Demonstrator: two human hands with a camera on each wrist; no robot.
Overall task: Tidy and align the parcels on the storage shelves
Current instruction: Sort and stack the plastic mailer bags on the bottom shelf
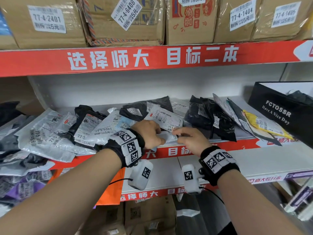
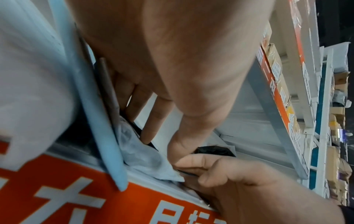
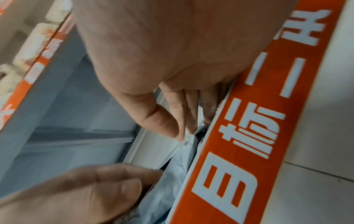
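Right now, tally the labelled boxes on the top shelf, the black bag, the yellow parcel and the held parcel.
Labelled boxes: 5
Black bag: 1
Yellow parcel: 1
Held parcel: 1
Total: 8

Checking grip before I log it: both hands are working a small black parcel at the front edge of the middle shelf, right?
Not black: the small parcel is pale grey-white, as the head view shows. Left hand and right hand both hold it at the middle shelf front edge.
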